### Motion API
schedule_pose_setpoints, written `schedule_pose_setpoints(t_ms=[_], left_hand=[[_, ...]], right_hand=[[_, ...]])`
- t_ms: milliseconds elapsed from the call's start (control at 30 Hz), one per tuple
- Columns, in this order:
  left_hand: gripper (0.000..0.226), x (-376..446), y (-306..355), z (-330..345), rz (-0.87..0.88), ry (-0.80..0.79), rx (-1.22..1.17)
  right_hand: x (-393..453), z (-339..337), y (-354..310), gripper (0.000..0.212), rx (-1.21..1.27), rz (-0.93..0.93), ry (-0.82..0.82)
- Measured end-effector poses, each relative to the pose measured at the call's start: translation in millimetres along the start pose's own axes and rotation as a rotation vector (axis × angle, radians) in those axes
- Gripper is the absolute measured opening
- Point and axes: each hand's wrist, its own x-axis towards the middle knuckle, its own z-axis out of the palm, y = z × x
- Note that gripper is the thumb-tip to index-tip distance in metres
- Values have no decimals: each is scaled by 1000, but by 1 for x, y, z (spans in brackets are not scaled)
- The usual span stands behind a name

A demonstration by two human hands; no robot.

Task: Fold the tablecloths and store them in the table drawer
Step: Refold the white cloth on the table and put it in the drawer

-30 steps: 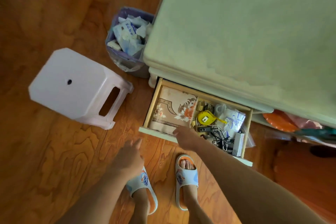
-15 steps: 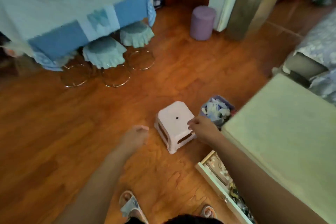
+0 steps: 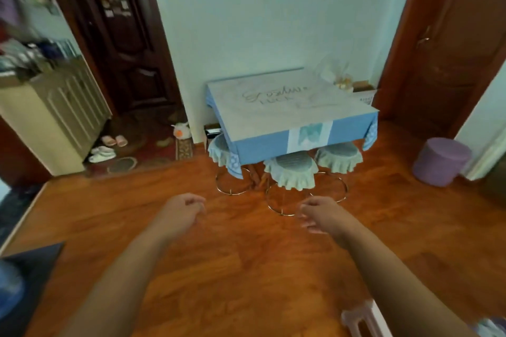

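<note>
Item: blue tablecloth (image 3: 262, 146), draped over far tabletop (image 3: 287, 107). Likely soft, light, limp; take it at the hanging corners. Your left hand (image 3: 182, 213) and right hand (image 3: 321, 213): loosely curled, empty.

White plastic stool (image 3: 361, 321) cut off by bottom edge — only one corner shows. Dark object (image 3: 30, 276) at lower left cropped by the frame, too blurred to identify. Stuff atop the cabinet (image 3: 54, 107) smeared by motion blur. Stools (image 3: 291, 169) partly hidden under the tablecloth (image 3: 287, 107). Right hand's fingertips (image 3: 308, 224) blurred — grip unclear.
</note>
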Motion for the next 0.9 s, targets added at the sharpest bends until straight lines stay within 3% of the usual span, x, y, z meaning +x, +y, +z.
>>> schedule_pose_setpoints(t_ms=[167,433,567,700,900], left_hand=[[21,74,-7,-34,19,117,-177],[19,235,-35,-67,-179,-5,-297],[17,313,-50,-129,-318,81,-359],[19,387,-69,-168,-398,178,-442],[19,521,-70,-178,-422,29,-458]], right_hand=[[76,34,-50,17,127,34,14],[268,99,-61,17,482,255,48],[361,145,-115,18,465,389,-30],[448,179,-173,13,547,388,-49],[551,221,-204,11,643,421,31]])
